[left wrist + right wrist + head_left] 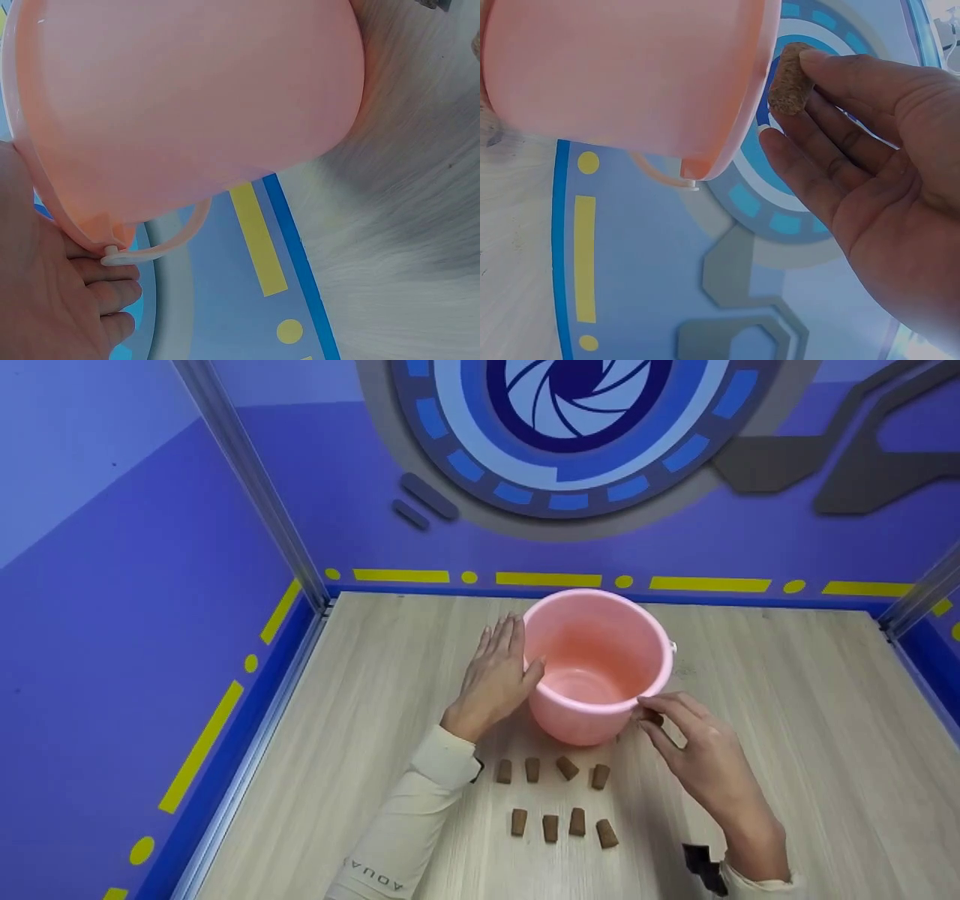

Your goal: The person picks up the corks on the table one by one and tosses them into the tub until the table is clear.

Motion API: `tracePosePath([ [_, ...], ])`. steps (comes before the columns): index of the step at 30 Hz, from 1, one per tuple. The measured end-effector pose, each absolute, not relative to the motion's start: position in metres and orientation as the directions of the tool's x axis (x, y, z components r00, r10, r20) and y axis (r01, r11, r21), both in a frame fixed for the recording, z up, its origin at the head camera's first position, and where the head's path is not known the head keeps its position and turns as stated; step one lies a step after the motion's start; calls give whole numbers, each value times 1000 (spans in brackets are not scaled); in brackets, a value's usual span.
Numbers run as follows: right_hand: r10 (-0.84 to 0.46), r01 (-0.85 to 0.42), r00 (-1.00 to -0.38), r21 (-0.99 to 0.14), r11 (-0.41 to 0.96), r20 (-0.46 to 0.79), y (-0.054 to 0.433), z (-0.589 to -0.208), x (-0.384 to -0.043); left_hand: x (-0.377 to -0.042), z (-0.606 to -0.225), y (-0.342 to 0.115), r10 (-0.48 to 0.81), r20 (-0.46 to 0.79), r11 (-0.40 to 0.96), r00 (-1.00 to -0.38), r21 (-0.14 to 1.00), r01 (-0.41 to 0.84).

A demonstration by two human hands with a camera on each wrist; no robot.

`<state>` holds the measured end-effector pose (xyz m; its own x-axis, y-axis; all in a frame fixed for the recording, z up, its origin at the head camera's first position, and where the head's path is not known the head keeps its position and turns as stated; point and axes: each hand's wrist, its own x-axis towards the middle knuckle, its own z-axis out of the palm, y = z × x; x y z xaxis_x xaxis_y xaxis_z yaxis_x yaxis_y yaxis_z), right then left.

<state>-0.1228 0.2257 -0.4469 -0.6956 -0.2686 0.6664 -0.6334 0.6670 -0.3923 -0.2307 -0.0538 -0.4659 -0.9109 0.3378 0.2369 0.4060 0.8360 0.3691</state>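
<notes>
A pink bucket [585, 724] with a pale handle [169, 244] stands upright on the table; its inner floor shows nothing lying on it. At its left side, my left hand [491, 682] holds the rim, thumb over the edge and fingers along the outside near the handle's pivot. My right hand [712, 757] pinches a brown cork stopper [791, 79] between thumb and fingers, close beside the bucket's right front rim. Nearer to me, several tapered cork stoppers [577, 821] lie in two loose rows between my forearms.
The light wood-grain table [360, 720] ends at a blue back wall [315, 480] with printed shapes and yellow dashes. Metal posts [259, 472] stand at the back corners, and a blue side panel [112, 660] runs along the left.
</notes>
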Motion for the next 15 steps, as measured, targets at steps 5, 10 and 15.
tracePosePath([
  [5, -267, -632, -702, -405, 661, 660, 225, -443, -125, -230, -465, -53, 337, 235, 842, -912, 359, 403],
  [10, -274, -653, -681, -395, 646, 679, 225, -440, -130, -230, -464, -53, 334, 213, 849, -918, 355, 391],
  [15, -267, -659, -678, -404, 635, 685, 224, -438, -136, -230, -464, -53, 337, 216, 850, -916, 350, 395],
])
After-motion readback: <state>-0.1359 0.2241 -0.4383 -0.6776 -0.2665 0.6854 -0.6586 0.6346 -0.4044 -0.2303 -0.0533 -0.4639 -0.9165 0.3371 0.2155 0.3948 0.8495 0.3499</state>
